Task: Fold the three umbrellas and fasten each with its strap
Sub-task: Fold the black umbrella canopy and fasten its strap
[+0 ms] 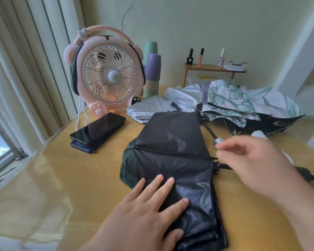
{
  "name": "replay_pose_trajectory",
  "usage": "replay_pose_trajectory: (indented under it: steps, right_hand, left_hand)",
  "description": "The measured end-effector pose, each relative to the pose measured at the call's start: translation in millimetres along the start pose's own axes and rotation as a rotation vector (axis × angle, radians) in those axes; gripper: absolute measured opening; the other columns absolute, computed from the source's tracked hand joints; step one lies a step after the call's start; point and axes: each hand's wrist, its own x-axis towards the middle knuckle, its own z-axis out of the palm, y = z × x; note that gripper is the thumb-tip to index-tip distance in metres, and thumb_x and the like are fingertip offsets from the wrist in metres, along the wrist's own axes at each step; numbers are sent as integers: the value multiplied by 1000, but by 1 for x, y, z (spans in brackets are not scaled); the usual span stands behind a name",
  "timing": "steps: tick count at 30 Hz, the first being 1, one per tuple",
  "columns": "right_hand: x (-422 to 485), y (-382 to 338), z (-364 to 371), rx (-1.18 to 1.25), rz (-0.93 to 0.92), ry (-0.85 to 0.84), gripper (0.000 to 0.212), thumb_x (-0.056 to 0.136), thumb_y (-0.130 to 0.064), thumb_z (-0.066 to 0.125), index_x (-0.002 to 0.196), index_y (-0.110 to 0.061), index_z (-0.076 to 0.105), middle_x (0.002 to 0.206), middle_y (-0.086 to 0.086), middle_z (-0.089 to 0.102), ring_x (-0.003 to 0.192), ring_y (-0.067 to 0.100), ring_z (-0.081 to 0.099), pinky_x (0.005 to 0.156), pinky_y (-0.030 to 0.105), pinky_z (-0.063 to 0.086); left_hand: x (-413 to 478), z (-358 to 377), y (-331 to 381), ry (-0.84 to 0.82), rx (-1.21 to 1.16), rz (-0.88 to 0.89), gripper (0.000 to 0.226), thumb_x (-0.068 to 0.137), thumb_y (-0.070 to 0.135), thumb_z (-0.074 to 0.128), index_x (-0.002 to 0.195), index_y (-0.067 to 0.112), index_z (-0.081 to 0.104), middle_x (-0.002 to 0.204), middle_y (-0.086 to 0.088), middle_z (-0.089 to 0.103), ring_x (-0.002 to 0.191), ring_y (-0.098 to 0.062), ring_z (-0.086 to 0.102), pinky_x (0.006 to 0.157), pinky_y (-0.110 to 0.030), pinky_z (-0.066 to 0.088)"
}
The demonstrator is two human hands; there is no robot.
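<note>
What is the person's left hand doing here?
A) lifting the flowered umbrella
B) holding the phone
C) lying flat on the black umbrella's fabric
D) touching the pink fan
C: the left hand lies with straight fingers flat on the black umbrella, well apart from the phone and the pink fan.

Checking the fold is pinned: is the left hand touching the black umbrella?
Touching. The head view shows the left hand flat on the black umbrella.
</note>
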Motion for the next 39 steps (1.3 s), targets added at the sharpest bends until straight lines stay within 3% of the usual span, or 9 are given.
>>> replay_pose_trajectory:
  steps: [2, 6, 11, 13, 17, 21, 27, 31, 39]
  right_hand:
    - [45, -7, 2, 77, 99, -1, 21, 84, -26, 76, 105, -25, 73, 89, -8, 74, 81, 9, 68, 70, 21, 49]
    - [101, -20, 19, 237, 224, -111, 35, 88, -14, 73, 120, -7, 63, 105, 16, 72, 92, 26, 71, 78, 40, 59]
    - [120, -37, 32, 200, 138, 8, 29, 83, -11, 75, 110, -16, 67, 104, 11, 72, 89, 29, 73, 84, 47, 62]
    - [118, -43, 34, 164, 77, 82, 35, 80, -14, 77, 113, -19, 67, 107, 6, 69, 86, 25, 72, 82, 45, 62]
    - [114, -54, 32, 225, 51, 54, 44, 77, -17, 82, 117, -23, 65, 117, 1, 65, 94, 25, 70, 71, 36, 55]
    - [106, -63, 24, 154, -6, 21, 35, 74, -17, 87, 105, -24, 72, 102, -1, 72, 89, 19, 71, 82, 39, 60]
    - [89, -71, 14, -57, -118, 58, 26, 81, -4, 75, 98, -23, 74, 85, -12, 73, 82, 6, 69, 68, 19, 52]
    - [75, -78, 16, 50, -105, 1, 32, 78, 5, 73, 95, -22, 74, 78, -8, 77, 75, 6, 72, 80, 29, 60]
    - [-32, -41, 2, 394, -235, 100, 41, 77, 19, 71, 88, -20, 76, 90, -2, 78, 84, 10, 73, 78, 14, 55]
  left_hand:
    - [1, 1, -2, -11, -1, 13, 50, 103, 61, 25, 133, 47, 63, 143, -4, 61, 129, -25, 60, 101, -50, 53]
    - [3, 3, -5, -53, 44, 20, 57, 106, 59, 15, 132, 47, 64, 141, -5, 63, 127, -25, 62, 93, -53, 55]
    - [2, 5, -5, -25, 36, 13, 57, 107, 57, 14, 131, 47, 65, 140, -5, 63, 127, -24, 62, 95, -52, 54]
    - [1, 5, -4, -25, 20, 8, 57, 107, 57, 14, 131, 47, 64, 141, -5, 63, 128, -24, 61, 95, -52, 55]
    - [0, 4, -2, -21, 5, -5, 54, 106, 57, 18, 131, 47, 65, 141, -4, 63, 129, -24, 60, 96, -51, 55]
    - [-1, 1, 0, -22, -6, -10, 53, 105, 59, 19, 132, 48, 63, 142, -4, 62, 130, -23, 60, 97, -52, 54]
    - [0, -4, 1, -32, -9, -18, 48, 99, 61, 31, 131, 46, 64, 140, -4, 64, 128, -24, 61, 96, -52, 55]
    - [-1, -4, 2, -13, -4, -15, 49, 95, 63, 36, 131, 47, 65, 140, -4, 64, 128, -24, 62, 102, -48, 53]
    - [-4, -11, 7, 60, -79, -30, 49, 90, 62, 42, 128, 45, 68, 138, -1, 65, 127, -22, 63, 99, -50, 54]
